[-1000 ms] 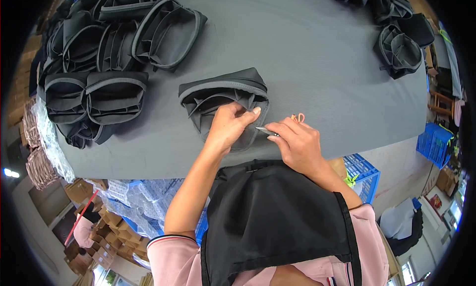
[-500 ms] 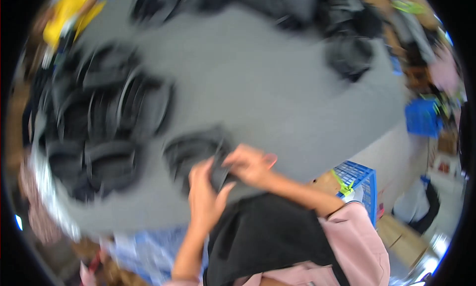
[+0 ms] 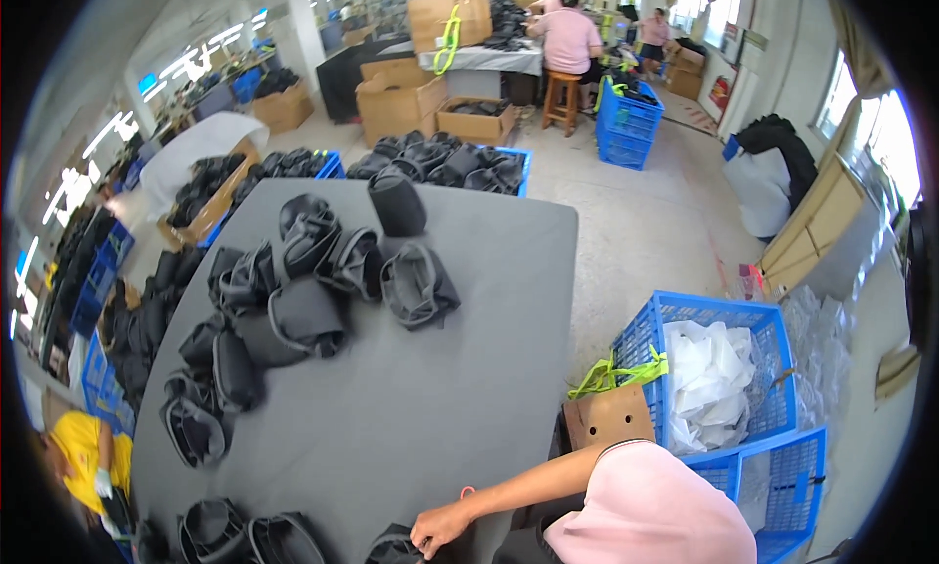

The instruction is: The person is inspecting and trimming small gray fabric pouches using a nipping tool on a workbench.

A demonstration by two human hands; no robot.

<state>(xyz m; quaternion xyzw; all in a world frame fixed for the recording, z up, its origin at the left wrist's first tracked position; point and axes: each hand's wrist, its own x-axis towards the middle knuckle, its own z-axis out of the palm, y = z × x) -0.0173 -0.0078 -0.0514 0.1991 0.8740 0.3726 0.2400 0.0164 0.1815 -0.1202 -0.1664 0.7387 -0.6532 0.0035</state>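
My right hand is at the lower edge of the view, its fingers curled and closed on the rim of a black fabric pouch. The picture's lower edge cuts off most of that pouch. My left hand is out of the picture. Two similar open-topped black pouches, one of them farther left, lie on the grey table. Toward the far side of the table is a loose group of several more black pouches; one pouch sits at its right with its opening showing.
Blue crates holding white wrapping stand right of the table, beside a cardboard box. More blue crates full of black pieces line the far and left edges. A person in yellow is at the left; another in pink sits far off.
The view has swung up and to the right, bringing the room into sight. My left hand has dropped out of view. My right hand still holds a black pouch.
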